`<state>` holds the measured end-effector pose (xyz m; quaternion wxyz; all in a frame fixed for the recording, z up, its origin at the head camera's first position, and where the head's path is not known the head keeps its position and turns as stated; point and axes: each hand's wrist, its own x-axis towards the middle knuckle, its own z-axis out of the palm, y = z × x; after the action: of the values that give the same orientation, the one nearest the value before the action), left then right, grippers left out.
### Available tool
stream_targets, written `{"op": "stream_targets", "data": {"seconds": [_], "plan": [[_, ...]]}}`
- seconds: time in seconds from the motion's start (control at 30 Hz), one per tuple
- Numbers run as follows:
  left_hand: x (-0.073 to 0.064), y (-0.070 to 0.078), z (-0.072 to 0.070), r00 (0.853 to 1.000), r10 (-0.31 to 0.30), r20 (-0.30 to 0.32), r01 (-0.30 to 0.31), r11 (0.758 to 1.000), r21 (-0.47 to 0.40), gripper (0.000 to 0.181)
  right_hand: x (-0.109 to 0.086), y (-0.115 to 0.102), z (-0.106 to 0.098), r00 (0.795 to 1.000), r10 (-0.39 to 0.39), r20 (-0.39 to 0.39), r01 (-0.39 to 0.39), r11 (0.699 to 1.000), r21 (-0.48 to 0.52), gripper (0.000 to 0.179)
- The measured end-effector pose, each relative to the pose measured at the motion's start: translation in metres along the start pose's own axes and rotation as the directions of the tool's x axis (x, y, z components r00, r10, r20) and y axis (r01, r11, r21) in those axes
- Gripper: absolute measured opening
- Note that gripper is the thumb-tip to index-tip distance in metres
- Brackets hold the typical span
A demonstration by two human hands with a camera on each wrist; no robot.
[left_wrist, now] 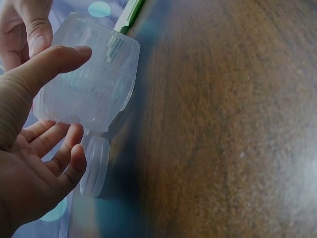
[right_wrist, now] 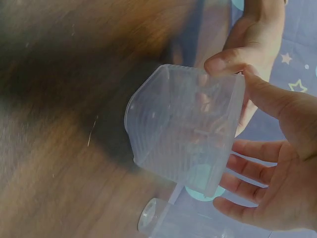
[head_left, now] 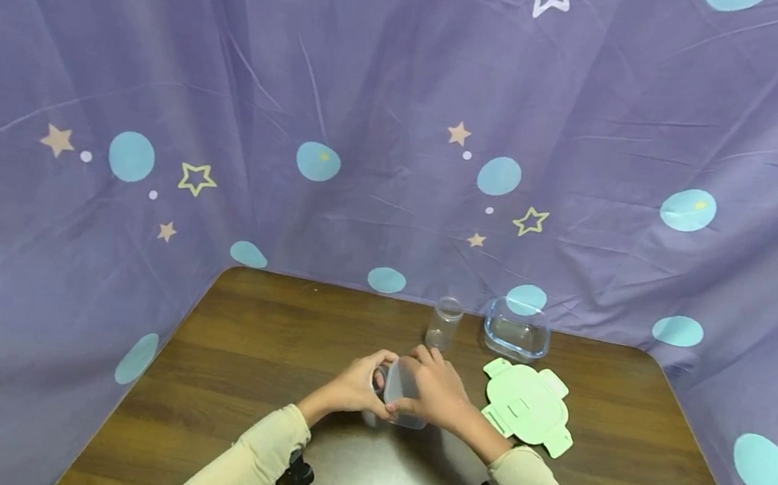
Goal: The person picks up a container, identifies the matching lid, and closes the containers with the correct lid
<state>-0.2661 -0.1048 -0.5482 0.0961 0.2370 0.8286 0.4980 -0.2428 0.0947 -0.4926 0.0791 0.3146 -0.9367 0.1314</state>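
Note:
A translucent plastic container (head_left: pixel 402 382) with ribbed sides is held tilted between both hands above the table. My left hand (head_left: pixel 353 384) grips it from the left, its thumb and fingers spread around the near side. From the right, my right hand (head_left: pixel 442 393) holds it, thumb at the rim and fingers along the opposite edge, as the right wrist view shows the container (right_wrist: pixel 183 124). In the left wrist view a clear round-edged piece (left_wrist: pixel 96 166) stands beyond the left fingers, partly hidden; its kind is unclear.
A clear cylindrical jar (head_left: pixel 445 322) stands behind the hands. Right of it is a clear rectangular glass container (head_left: pixel 517 337). A light green lid (head_left: pixel 529 406) with side flaps lies near my right forearm. The wooden table (head_left: pixel 262 340) meets a purple curtain (head_left: pixel 380 193) at the back.

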Motion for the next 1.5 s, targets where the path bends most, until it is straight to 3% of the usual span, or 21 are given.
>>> {"op": "stream_targets", "data": {"seconds": [0.17, 0.3, 0.6, 0.83, 1.0, 1.1, 1.23, 1.37, 1.5], "plan": [[0.001, 0.003, -0.005, 1.000, 0.005, -0.016, -0.004, 1.000, 0.027, 0.087, 0.006, -0.004, -0.006, 0.999, 0.041, 0.020, -0.042, 0.999, 0.020, 0.073], [0.000, 0.003, -0.005, 1.000, -0.012, -0.018, 0.013, 0.999, 0.048, 0.087, 0.005, -0.003, -0.006, 1.000, 0.024, 0.018, -0.025, 0.999, 0.043, 0.071], [-0.004, 0.001, 0.001, 1.000, -0.025, 0.005, 0.024, 0.997, 0.073, 0.086, -0.010, 0.011, 0.008, 0.988, -0.112, -0.105, 0.112, 0.994, -0.012, 0.065], [-0.005, 0.003, 0.002, 1.000, -0.010, -0.006, 0.011, 0.997, 0.078, 0.086, 0.003, 0.017, 0.008, 0.986, -0.073, -0.148, 0.082, 0.995, 0.056, 0.043], [-0.006, 0.007, 0.003, 1.000, -0.012, -0.010, 0.013, 0.997, 0.080, 0.086, 0.016, 0.017, 0.003, 0.995, -0.037, -0.096, 0.049, 0.992, 0.120, 0.038], [-0.008, 0.007, 0.004, 1.000, -0.008, -0.008, 0.009, 0.998, 0.066, 0.087, 0.023, 0.014, 0.002, 0.999, 0.036, -0.024, -0.030, 0.981, 0.193, 0.036], [-0.008, 0.006, 0.004, 1.000, -0.004, 0.001, 0.004, 0.999, 0.053, 0.088, 0.034, 0.014, 0.001, 0.990, 0.120, 0.080, -0.138, 0.952, 0.274, 0.033], [-0.005, 0.003, 0.004, 1.000, -0.006, -0.009, 0.006, 0.997, 0.083, 0.087, 0.041, 0.015, 0.000, 0.988, 0.106, 0.116, -0.134, 0.956, 0.261, 0.034], [-0.004, 0.000, 0.005, 1.000, -0.001, -0.021, 0.003, 0.993, 0.114, 0.086, 0.041, 0.014, 0.000, 0.990, 0.102, 0.103, -0.123, 0.967, 0.225, 0.033]]}}
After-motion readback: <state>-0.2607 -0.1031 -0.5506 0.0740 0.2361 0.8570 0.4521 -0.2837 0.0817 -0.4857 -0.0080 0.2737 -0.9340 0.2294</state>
